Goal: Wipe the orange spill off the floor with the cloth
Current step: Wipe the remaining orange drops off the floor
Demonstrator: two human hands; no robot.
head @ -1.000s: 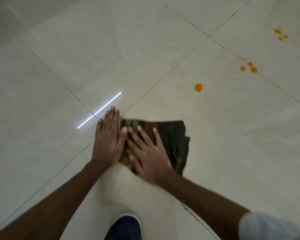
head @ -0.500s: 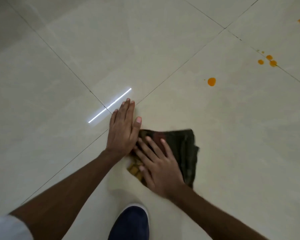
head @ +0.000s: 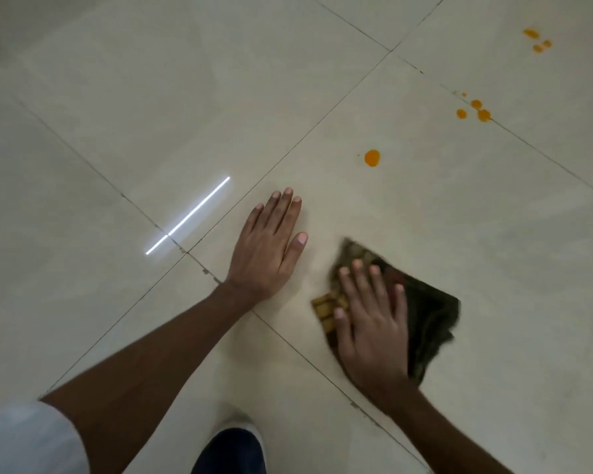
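1. The floor (head: 151,97) is laid in large, glossy, pale cream tiles with thin dark grout lines running diagonally; a bright white bar of reflected light (head: 189,215) lies across one grout line.
2. The cloth (head: 428,313) is a dark, soft, crumpled fabric folded into a rough 4-sided pad, lying flat on the tile right of the grout crossing. Its left edge shows a yellow-brown blocky pattern; its outline is slightly blurred.
3. The right hand (head: 374,323) lies palm down on the cloth's left part, its grip apart: the fingers are spread and flat on the fabric, not curled around it.
4. The left hand (head: 269,248) rests palm down on bare tile just left of the cloth, apart from it. Its grip is apart too, fingers straight and close together, thumb angled toward the cloth, holding nothing.
5. The spill shows as separate glossy orange marks. 1 round drop (head: 372,158) lies on the same tile as the cloth, beyond its far corner and well apart from it.
6. A cluster of 3 smaller drops (head: 474,109) sits farther right, beside a grout line, and more small spots (head: 536,41) lie near the top right corner of the view.
7. A dark blue shoe (head: 231,451) with a pale rim shows at the bottom edge, and a white sleeve (head: 24,439) covers the left upper arm.
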